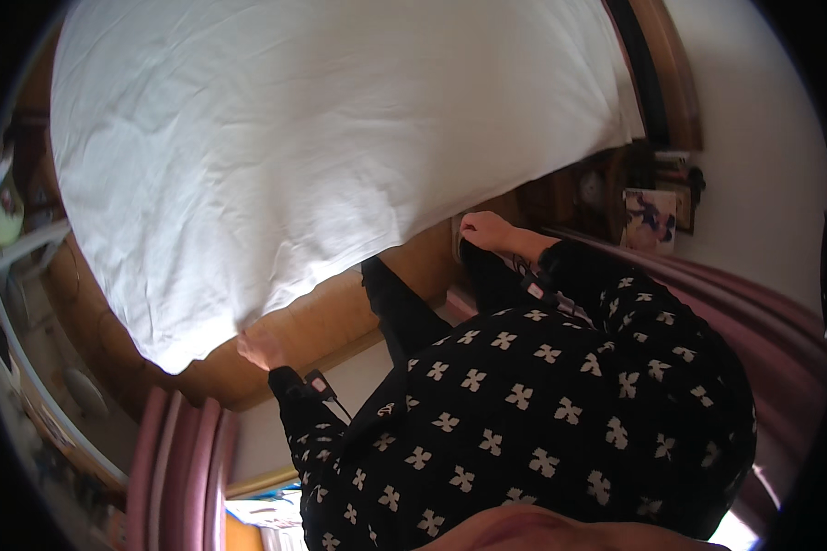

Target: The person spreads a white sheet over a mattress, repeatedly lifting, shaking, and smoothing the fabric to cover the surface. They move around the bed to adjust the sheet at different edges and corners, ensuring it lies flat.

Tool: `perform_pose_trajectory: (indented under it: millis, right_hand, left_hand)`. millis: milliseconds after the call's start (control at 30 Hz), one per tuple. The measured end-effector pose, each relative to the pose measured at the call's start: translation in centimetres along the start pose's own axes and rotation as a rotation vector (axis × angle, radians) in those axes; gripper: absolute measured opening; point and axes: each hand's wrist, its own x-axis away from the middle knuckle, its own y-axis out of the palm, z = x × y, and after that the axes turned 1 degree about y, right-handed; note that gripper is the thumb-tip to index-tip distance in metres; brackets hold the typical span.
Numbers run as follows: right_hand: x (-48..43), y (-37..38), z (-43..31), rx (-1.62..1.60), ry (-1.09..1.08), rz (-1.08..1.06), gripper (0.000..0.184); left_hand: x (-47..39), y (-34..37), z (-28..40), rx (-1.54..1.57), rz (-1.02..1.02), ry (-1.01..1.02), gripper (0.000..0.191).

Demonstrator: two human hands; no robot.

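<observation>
A large white sheet (303, 144) with shallow creases spreads over what looks like a bed and hangs down at its near edge. My left hand (260, 349) is at that hanging edge, where the cloth is drawn to a point at the fingers; it grips the sheet there. On the other side, my right hand (484, 229) has its fingers curled, just beyond the sheet's edge and apart from it. Whether anything small lies inside its fingers is hidden.
Pink curtains (179, 475) hang at the lower left, with more pink curtain (737, 310) at the right. A photo print (650, 220) stands by the wall. A white-edged shelf (55, 420) runs along the left. Wooden flooring (331, 324) shows below the sheet.
</observation>
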Motion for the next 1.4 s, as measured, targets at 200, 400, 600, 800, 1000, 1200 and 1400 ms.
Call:
perform_pose_trajectory:
  millis: [200,400,600,800,1000,1200,1400]
  right_hand:
    - [4.3,-0.6,8.4,-0.07,0.14,-0.006,0.022]
    - [10.0,-4.1,20.0,-0.235,0.153,0.202,0.018]
    - [16.9,-10.3,34.5,-0.364,0.296,0.372,0.019]
    - [21.5,-12.4,48.3,-0.485,0.586,0.605,0.017]
    - [22.4,-11.6,49.2,-0.576,0.694,0.608,0.017]
    - [19.8,-15.3,48.5,-0.652,0.591,0.74,0.016]
    - [15.4,-25.7,52.5,-0.794,0.621,0.868,0.014]
  left_hand:
    - [5.2,4.4,8.7,0.025,0.261,0.48,0.041]
    - [13.4,11.9,26.8,0.111,-0.238,0.685,0.047]
    - [22.9,18.5,38.9,-0.016,-0.666,0.533,0.046]
    - [28.8,19.3,51.5,0.014,-0.766,0.646,0.039]
    - [25.1,21.1,57.7,0.102,-0.824,0.652,0.033]
    - [20.1,21.3,60.2,-0.039,-0.837,0.583,0.032]
    - [19.2,18.1,62.7,0.133,-0.872,0.408,0.032]
